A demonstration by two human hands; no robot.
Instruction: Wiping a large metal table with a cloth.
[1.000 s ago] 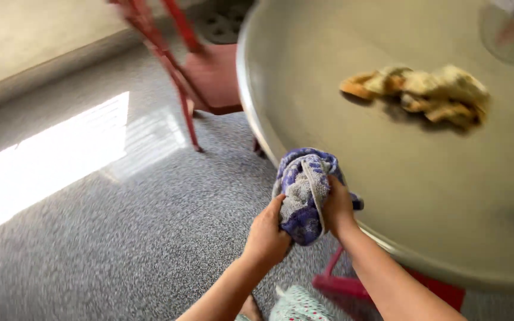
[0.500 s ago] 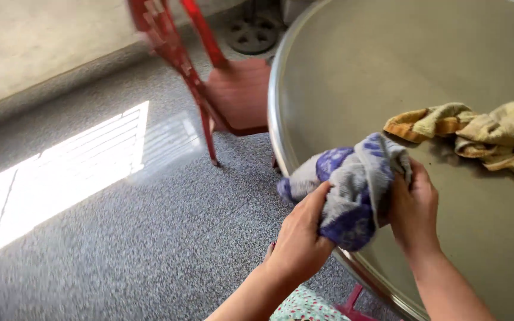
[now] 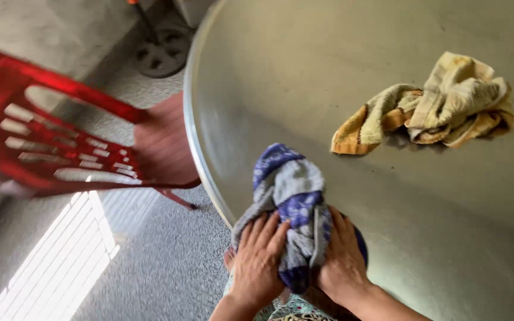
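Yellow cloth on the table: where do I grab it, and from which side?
Pinch the raised, bunched hump of the yellow cloth from above. It lies crumpled and alone on the round table, its tail flat against the top, so the hump gives fingers more to close on.

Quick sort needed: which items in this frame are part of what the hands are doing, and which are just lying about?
In hand:
- left hand and right hand, both gripping the bunched blue-and-grey towel
- round grey metal table, whose edge the towel sits on

Lying about:
- crumpled yellow-and-orange cloth, apart on the table
- red plastic chair
- speckled grey floor
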